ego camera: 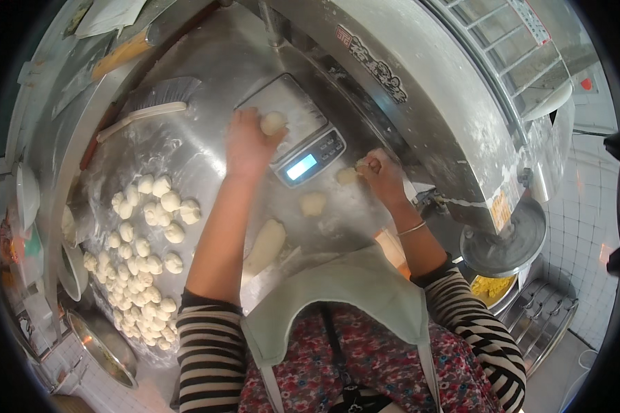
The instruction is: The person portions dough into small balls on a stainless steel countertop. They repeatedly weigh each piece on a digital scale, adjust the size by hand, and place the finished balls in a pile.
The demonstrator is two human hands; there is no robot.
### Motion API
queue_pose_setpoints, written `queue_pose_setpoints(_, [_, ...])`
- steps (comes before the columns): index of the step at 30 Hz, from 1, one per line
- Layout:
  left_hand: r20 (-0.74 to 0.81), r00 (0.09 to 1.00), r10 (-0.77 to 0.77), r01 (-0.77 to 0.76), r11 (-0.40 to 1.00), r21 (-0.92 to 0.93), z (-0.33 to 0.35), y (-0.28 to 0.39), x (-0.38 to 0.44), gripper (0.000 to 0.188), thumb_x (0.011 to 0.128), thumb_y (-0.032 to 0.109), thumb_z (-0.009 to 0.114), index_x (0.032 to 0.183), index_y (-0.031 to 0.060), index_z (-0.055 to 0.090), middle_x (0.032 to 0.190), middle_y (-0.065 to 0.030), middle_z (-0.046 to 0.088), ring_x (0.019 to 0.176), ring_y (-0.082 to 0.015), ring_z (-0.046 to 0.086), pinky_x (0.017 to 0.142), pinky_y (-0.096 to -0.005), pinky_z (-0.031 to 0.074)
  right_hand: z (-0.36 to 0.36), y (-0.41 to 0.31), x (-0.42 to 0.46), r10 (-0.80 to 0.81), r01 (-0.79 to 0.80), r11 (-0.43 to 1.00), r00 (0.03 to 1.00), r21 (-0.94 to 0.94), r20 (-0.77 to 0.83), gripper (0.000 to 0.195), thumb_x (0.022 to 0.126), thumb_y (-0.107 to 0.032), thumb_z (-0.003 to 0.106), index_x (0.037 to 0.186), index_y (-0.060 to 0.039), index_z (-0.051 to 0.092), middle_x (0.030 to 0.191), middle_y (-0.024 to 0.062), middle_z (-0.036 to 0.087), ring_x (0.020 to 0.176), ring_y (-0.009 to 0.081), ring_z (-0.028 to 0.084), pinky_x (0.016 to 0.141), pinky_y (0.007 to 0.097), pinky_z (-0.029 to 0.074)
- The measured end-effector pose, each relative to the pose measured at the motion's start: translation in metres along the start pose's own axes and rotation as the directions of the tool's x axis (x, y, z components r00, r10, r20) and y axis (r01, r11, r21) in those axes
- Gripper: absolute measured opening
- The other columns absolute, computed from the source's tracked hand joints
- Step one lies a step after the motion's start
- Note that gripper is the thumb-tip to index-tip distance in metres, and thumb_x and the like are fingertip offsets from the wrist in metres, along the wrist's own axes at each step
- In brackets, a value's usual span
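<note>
My left hand [249, 142] is over a digital kitchen scale [310, 98], with a round dough ball [274, 124] between its thumb and fingers. Whether the ball rests on the floury platform cannot be told. To the right of the scale, my right hand [384, 174] has its fingers pinched on a small bit of dough [361, 163]. A larger dough piece [346, 176] lies by those fingertips. Another dough lump [312, 204] sits below the scale's lit display. Closer to my apron, a thick dough log [266, 244] lies on the steel table [212, 116].
Many small dough balls [139, 281] cover the table's left side. A bench brush [147, 111] lies at the back left. A large steel machine [418, 103] borders the right side. Steel bowls stand low at the left [103, 348] and, holding yellow food, at the right [493, 289].
</note>
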State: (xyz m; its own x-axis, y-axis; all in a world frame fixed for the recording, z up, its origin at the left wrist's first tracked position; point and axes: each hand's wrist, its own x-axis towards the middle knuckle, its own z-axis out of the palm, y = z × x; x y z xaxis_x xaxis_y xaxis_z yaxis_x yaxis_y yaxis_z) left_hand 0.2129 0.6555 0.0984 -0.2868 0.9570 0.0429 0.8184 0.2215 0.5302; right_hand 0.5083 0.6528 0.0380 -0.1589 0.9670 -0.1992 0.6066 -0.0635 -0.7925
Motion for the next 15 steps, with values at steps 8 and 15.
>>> queue_pose_setpoints(8, [-0.045, 0.998, -0.042, 0.03, 0.969, -0.247, -0.03, -0.067, -0.078, 0.04, 0.085, 0.022, 0.077, 0.113, -0.0027, 0.064, 0.111, -0.0154, 0.065, 0.104, -0.0299, 0.063, 0.091, -0.0387, 0.049, -0.003, 0.024, -0.004, -0.544, 0.508, 0.813, 0.837, -0.284, -0.061, 0.007, 0.087, -0.008, 0.07, 0.091, -0.0043, 0.067, 0.088, 0.0084, 0.066, 0.079, 0.0222, 0.069, 0.069, 0.0344, 0.054])
queue_pose_setpoints(15, [0.014, 0.959, -0.284, 0.269, 0.888, -0.372, -0.05, -0.113, -0.181, 0.03, 0.09, 0.016, 0.073, 0.113, -0.0025, 0.064, 0.105, -0.0111, 0.068, 0.096, -0.0188, 0.065, 0.088, -0.0328, 0.051, -0.003, 0.01, -0.003, -0.16, 0.156, 0.987, 0.973, -0.035, -0.167, 0.016, 0.083, -0.017, 0.077, 0.089, -0.007, 0.067, 0.097, 0.0127, 0.065, 0.079, 0.0282, 0.064, 0.073, 0.04, 0.052])
